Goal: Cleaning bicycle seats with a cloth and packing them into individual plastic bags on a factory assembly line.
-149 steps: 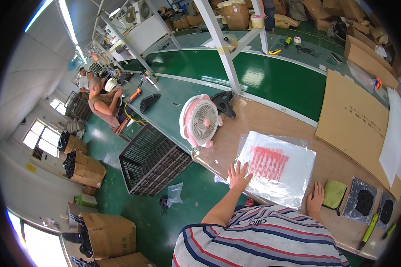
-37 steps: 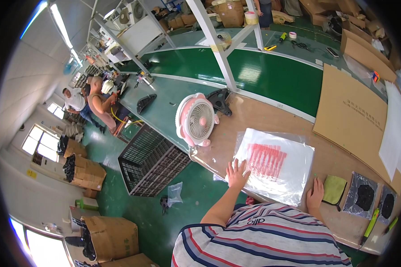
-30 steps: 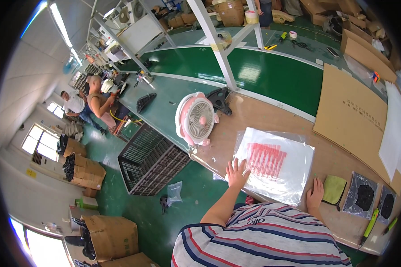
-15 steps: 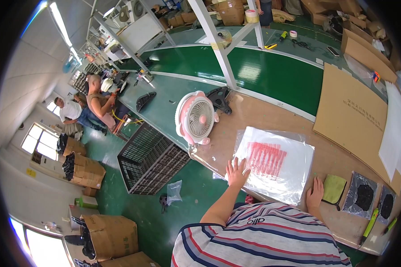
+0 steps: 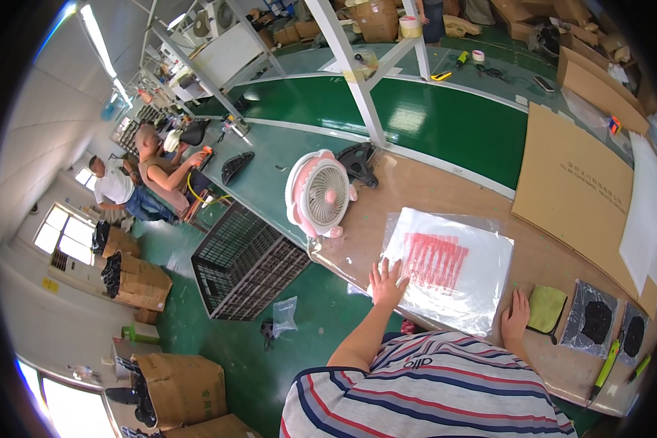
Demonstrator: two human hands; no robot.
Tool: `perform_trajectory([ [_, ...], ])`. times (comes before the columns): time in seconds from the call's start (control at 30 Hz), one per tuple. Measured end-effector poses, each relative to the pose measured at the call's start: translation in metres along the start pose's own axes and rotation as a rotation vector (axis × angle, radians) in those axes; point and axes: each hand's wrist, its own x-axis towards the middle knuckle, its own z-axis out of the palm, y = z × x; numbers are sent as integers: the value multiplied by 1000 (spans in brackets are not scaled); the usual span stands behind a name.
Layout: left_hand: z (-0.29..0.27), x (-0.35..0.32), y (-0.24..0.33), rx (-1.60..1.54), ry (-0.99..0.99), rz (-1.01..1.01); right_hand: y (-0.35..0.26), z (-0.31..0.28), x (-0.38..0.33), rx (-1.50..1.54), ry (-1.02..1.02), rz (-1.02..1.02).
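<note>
A clear plastic bag (image 5: 452, 266) with red print lies flat on the brown worktable (image 5: 460, 193). My left hand (image 5: 387, 283) rests flat on the bag's near left corner, fingers spread. My right hand (image 5: 517, 315) lies flat on the table at the bag's near right corner, beside a yellow-green cloth (image 5: 547, 308). Neither hand grips anything.
A small pink desk fan (image 5: 320, 193) stands at the table's left end, a black part (image 5: 359, 160) behind it. Cardboard sheets (image 5: 573, 182) lie at the right. Two black pieces in wrap (image 5: 597, 321) sit near the right edge. A black wire crate (image 5: 244, 263) stands on the floor. Two people work at the far left.
My hands have hardly moved on the bag. A person at the far left has shifted position beside the seated worker.
</note>
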Motion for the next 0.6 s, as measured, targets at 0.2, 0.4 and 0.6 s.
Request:
perform_trajectory([
  [0.2,0,0,0,2,1,3,-3,-2,0,5,19,-5],
  [0.4,0,0,0,-7,-7,-3,-2,-2,0,5,18,-5],
  [0.6,0,0,0,-11,-1,0,-3,-1,0,6,7,8],
])
